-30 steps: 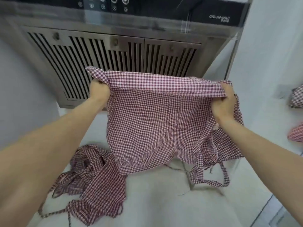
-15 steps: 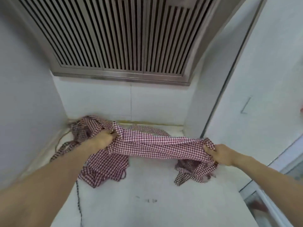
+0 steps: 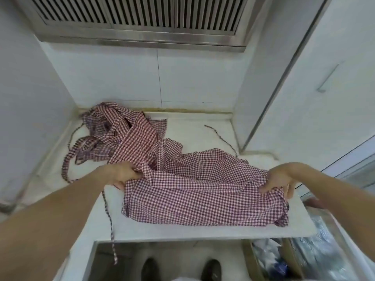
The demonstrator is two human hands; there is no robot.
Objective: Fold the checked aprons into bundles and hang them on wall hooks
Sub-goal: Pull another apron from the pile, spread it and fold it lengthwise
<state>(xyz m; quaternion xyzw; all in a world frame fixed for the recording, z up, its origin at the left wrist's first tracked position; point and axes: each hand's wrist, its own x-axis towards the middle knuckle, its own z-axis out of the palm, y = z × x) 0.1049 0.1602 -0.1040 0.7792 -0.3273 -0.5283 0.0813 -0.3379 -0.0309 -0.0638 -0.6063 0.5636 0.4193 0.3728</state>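
Observation:
A red-and-white checked apron lies folded across the front of the white counter. My left hand grips its left end, fingers curled into the cloth. My right hand pinches its right end near the counter's right edge. One thin tie of the cloth hangs over the front edge. A second checked apron lies crumpled at the back left of the counter, its straps spread out.
A steel range hood with slatted vents hangs above the back wall. White walls close in the counter on the left and right. A box with plastic bags stands on the floor at lower right. My shoes show below the counter edge.
The apron was held up spread in the air, then lowered and laid on the counter. The view has tilted down from the hood to the counter and floor.

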